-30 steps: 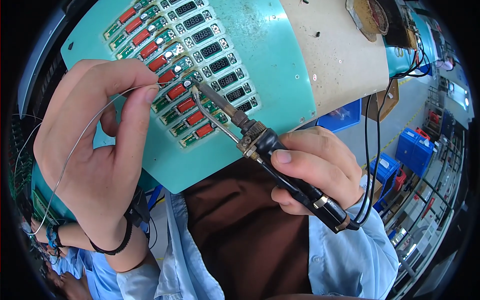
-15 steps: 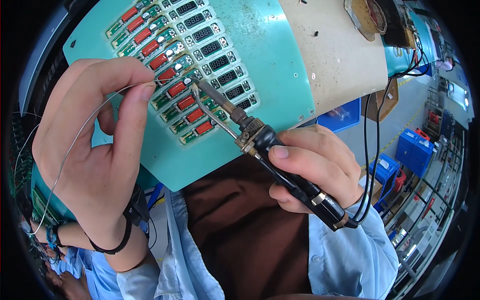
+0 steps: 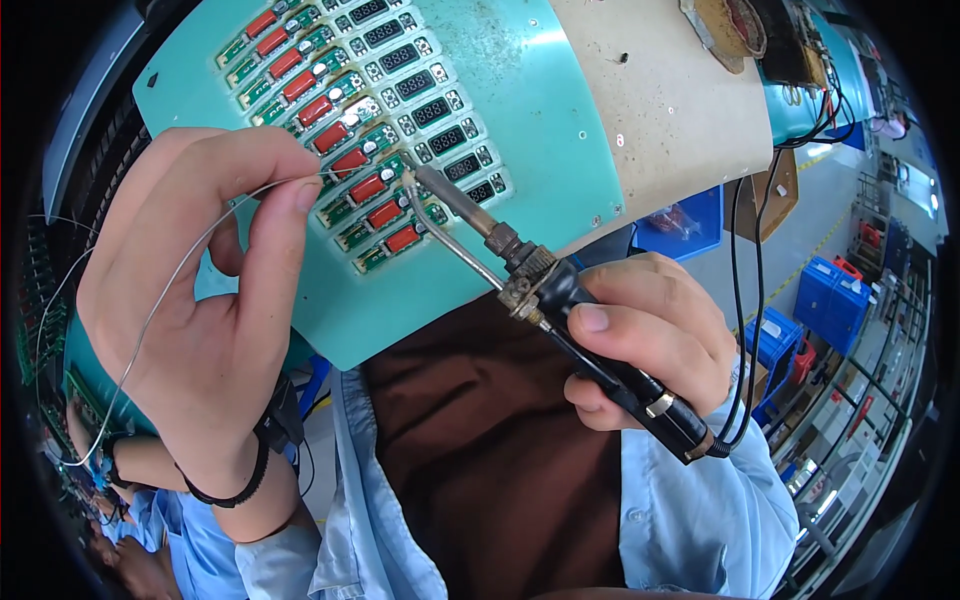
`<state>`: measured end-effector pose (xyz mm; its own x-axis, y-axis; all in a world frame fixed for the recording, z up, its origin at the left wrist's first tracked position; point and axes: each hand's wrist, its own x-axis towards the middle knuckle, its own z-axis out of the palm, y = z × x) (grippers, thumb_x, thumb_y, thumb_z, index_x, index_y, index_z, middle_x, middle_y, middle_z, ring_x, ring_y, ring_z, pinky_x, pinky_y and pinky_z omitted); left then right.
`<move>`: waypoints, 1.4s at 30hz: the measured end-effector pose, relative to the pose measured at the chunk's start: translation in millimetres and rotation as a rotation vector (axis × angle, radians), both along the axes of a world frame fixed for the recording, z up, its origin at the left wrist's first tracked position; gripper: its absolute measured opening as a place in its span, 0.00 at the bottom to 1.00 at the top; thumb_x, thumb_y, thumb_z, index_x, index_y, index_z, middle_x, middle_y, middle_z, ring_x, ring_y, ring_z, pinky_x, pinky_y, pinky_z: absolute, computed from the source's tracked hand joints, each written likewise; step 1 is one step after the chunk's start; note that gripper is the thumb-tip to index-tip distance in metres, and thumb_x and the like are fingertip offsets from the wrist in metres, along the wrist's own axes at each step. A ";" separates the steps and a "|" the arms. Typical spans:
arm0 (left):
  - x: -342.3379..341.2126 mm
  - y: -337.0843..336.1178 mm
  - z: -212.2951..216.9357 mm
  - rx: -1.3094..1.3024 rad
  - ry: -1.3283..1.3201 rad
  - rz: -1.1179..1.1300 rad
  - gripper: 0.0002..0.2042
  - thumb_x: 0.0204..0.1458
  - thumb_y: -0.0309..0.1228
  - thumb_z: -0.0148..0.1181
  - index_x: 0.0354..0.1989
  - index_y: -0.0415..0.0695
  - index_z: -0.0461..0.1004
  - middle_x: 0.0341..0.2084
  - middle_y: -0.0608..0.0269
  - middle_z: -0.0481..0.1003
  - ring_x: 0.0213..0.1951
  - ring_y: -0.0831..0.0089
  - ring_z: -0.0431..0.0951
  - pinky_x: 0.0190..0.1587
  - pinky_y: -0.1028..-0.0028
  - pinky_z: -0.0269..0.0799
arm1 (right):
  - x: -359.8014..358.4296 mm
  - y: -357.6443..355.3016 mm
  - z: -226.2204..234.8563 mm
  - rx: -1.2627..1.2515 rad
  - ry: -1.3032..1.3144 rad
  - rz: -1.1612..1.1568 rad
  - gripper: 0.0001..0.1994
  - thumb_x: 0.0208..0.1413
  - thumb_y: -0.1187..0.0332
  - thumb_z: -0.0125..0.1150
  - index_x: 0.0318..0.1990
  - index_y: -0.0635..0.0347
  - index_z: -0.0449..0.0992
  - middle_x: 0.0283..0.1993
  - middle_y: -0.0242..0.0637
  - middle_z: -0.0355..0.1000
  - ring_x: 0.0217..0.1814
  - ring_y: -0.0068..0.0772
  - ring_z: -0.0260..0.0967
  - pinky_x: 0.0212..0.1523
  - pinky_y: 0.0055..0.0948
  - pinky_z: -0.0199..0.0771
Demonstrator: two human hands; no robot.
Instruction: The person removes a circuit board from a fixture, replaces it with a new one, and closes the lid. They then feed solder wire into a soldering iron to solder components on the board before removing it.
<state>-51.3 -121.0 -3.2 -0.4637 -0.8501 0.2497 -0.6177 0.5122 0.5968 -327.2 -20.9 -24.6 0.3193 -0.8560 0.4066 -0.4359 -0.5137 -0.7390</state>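
Note:
My left hand (image 3: 200, 260) pinches a thin solder wire (image 3: 148, 322) between thumb and forefinger. The wire's free end reaches over the boards. In my right hand (image 3: 665, 325) is a soldering iron (image 3: 528, 268) with a black handle and a bent metal tube alongside its barrel. Iron tip and wire end come close together over one small green circuit board; whether they touch I cannot tell. Several such boards, each with a red component (image 3: 384, 214), sit in a row in a turquoise panel (image 3: 540, 120). Beside them runs a row of black digit displays (image 3: 430, 110).
A beige surface (image 3: 680, 110) adjoins the panel, with a worn holder (image 3: 725, 35) at its far end. Black cables (image 3: 758, 250) hang at the right. Blue crates (image 3: 830, 305) stand on the floor. Another person's arm (image 3: 140, 460) shows at lower left.
Both hands have moved along the row, bringing the iron tip and wire to the neighbouring board nearer me. The panel sits slightly higher in view. Both grips are unchanged.

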 end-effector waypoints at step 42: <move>-5.3 -0.1 -11.1 -0.004 -0.002 0.012 0.05 0.57 0.16 0.66 0.40 0.37 0.80 0.34 0.65 0.78 0.27 0.84 0.68 0.29 0.83 0.61 | 2.2 2.4 -0.7 0.065 0.042 0.042 0.23 0.53 0.68 0.78 0.56 0.65 0.81 0.45 0.46 0.80 0.38 0.39 0.79 0.34 0.33 0.77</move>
